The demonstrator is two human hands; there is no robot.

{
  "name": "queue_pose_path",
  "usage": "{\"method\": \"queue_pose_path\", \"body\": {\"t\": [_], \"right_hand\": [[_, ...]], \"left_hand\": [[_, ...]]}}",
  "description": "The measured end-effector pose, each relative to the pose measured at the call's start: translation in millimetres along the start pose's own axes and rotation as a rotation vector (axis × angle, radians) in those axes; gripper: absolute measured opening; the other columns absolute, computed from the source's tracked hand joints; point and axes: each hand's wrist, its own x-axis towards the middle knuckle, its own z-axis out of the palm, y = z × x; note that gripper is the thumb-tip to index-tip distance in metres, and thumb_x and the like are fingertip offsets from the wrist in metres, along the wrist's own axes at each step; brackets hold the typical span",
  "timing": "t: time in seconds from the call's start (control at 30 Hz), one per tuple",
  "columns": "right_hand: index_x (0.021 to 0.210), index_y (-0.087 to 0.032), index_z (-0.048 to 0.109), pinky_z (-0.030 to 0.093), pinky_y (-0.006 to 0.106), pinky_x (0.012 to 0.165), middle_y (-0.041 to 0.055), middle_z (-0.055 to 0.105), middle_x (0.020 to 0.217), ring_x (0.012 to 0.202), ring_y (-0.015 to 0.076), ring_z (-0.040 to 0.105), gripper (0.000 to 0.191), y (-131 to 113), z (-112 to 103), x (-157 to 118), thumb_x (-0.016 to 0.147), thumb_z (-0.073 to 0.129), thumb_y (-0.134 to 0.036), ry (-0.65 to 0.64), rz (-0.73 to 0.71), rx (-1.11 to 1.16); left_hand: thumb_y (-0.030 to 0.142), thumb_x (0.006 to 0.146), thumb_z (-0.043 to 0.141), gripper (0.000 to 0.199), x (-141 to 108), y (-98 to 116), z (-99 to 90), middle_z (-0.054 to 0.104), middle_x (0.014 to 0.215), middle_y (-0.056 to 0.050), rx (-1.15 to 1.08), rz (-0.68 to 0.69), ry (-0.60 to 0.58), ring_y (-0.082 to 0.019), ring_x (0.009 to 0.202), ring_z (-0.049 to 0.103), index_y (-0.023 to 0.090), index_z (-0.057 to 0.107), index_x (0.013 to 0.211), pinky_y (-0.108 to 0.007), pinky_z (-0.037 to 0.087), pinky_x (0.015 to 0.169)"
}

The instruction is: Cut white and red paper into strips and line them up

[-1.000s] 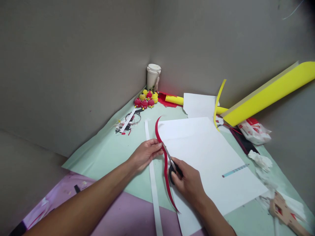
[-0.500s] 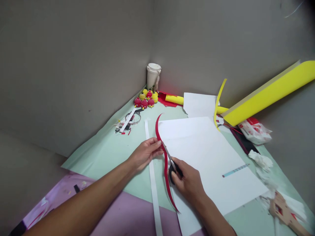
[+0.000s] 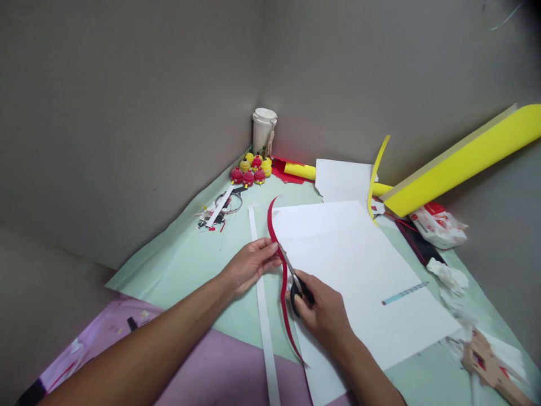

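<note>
Between the fingertips of my left hand [image 3: 252, 263] is a long, narrow red paper strip [image 3: 285, 304], pinched near its middle. The strip curves up past the fingers and hangs down toward the table edge; its long edge looks finely notched. My right hand [image 3: 323, 307] is closed on black-handled scissors [image 3: 289, 265], whose blades point up and left and meet the strip close beside my left fingertips. How far the blades are parted I cannot tell. A white paper strip [image 3: 264, 324] lies beneath my left hand, and a large white sheet [image 3: 333, 254] lies under my right.
Several red and yellow lantern-like balls [image 3: 248, 178] sit by a white cup [image 3: 264, 129] in the corner. Paper scraps [image 3: 211, 217] lie at left. A pencil [image 3: 404, 293] rests on the sheet. At right are yellow card [image 3: 460, 163], a tissue pack [image 3: 437, 224] and a glue gun [image 3: 484, 361].
Both hands stay almost in place. The lower part of the red strip has swung very slightly to the left.
</note>
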Motion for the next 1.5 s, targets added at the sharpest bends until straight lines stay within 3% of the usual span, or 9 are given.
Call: {"method": "queue_pose_path", "body": {"t": [0.5, 0.77, 1.5], "right_hand": [[0.118, -0.023, 0.062, 0.047, 0.024, 0.064, -0.0027, 0.066, 0.080, 0.062, 0.0133, 0.058, 0.043, -5.8, -2.3, 2.4, 0.075, 0.056, -0.016, 0.039, 0.022, 0.011], [0.118, -0.022, 0.062, 0.047, 0.025, 0.066, -0.0008, 0.067, 0.082, 0.064, 0.0142, 0.060, 0.043, -5.0, -2.0, 1.2, 0.076, 0.055, -0.018, 0.037, 0.005, 0.003], [0.119, -0.023, 0.062, 0.046, 0.025, 0.063, 0.0001, 0.068, 0.082, 0.064, 0.0147, 0.061, 0.041, -3.3, -1.4, 0.5, 0.079, 0.053, -0.018, 0.027, 0.001, -0.014]], "left_hand": [[0.016, 0.087, 0.068, 0.005, -0.9, -0.1, 1.5, 0.068, 0.092, -0.005, -0.007, -0.001, -0.015, -0.010, 0.078, 0.065, 0.011, 0.067, 0.089, -0.021, 0.056, 0.078], [0.016, 0.089, 0.066, 0.006, 0.0, -4.0, 0.5, 0.069, 0.096, -0.008, 0.026, -0.009, -0.023, -0.012, 0.084, 0.066, 0.010, 0.066, 0.091, -0.022, 0.055, 0.079], [0.021, 0.090, 0.065, 0.011, -4.0, 1.6, 4.8, 0.068, 0.089, -0.007, 0.037, -0.011, -0.016, -0.011, 0.076, 0.066, 0.012, 0.064, 0.097, -0.020, 0.057, 0.074]]}}
